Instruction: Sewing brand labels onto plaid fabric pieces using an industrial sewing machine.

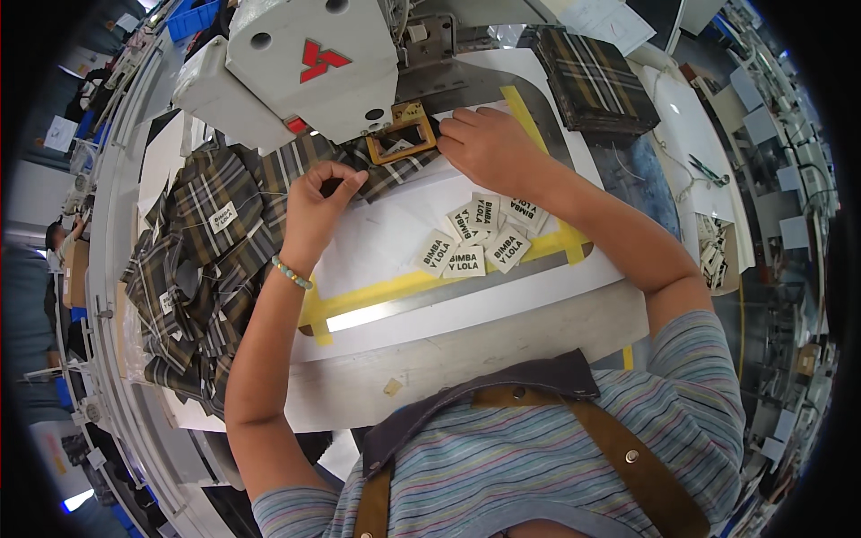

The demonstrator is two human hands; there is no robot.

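Note:
A plaid fabric piece (387,182) in dark brown, white and tan lies under the small brass-coloured clamp frame (402,142) of a sewing machine. My left hand (321,202), with a beaded bracelet at the wrist, is at the fabric's near left side. Its thumb and forefinger are pinched together; what they hold, if anything, is too small to make out. On the other side of the frame, the curled fingers of my right hand (484,148) grip the fabric's right end, with the fingertips partly hidden. Several cream square labels (465,262) lie in a loose cluster below my right hand.
The white sewing machine head (309,67) stands over the work. Plaid pieces (215,202) are heaped at left, some with labels. A neat plaid stack (596,81) sits at back right. Yellow tape (386,291) borders the white sheet. Scissors (708,170) and a labels box (715,255) are at right.

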